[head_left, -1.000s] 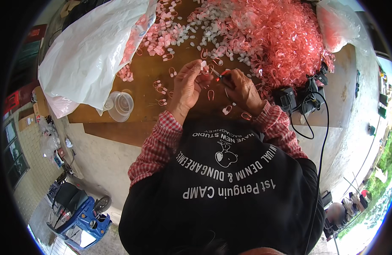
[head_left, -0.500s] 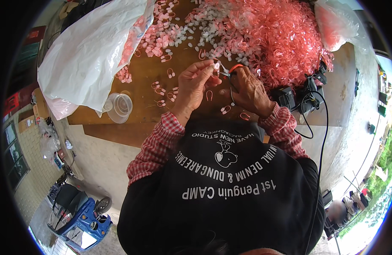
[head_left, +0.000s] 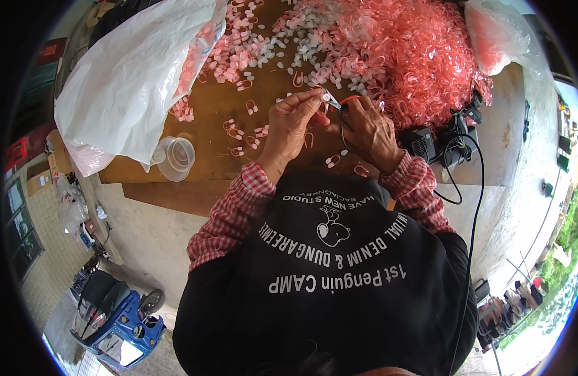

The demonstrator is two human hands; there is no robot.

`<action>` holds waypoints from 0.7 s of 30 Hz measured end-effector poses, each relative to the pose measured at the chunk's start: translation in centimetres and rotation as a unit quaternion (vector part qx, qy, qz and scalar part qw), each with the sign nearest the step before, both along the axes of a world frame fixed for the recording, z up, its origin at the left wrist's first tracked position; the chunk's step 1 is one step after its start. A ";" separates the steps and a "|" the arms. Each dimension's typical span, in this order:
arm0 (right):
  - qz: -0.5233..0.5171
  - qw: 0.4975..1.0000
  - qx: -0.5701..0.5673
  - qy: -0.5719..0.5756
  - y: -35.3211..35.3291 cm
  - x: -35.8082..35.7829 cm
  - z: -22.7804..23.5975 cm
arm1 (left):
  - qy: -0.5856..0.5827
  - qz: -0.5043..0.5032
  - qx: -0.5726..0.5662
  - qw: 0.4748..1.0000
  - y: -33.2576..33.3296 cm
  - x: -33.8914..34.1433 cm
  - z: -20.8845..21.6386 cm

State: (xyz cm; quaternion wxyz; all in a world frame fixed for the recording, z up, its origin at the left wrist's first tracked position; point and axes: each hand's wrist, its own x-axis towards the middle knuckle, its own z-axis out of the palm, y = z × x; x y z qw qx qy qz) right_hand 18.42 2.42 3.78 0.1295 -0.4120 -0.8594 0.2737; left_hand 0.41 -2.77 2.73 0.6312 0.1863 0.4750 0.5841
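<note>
over the brown table, between the two hands, a small whitish-pink piece sat pinched at its edge by the thumb and fingertips of the left hand, while the right hand was wrapped around an orange-handled hand tool, its metal tip right beside the piece; whether it gripped the piece could not be told. it looked like thin plastic, so probably very light, smooth and a little slippery. any slender loop, as on the u-shaped pieces nearby, might have bent or snapped, so the flat rim seemed the safest hold.
</note>
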 end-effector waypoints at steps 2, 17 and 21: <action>-0.007 1.000 -0.007 0.001 -0.1 -0.1 0.4 | -0.054 -0.010 -0.011 0.998 0.0 -0.1 -0.2; -0.013 1.000 0.028 0.000 -0.6 0.1 0.5 | -0.022 -0.004 -0.026 0.999 -0.1 0.2 -0.5; 0.001 0.999 0.034 -0.013 -0.6 0.4 0.1 | -0.013 -0.005 -0.039 0.999 -0.5 0.2 -1.1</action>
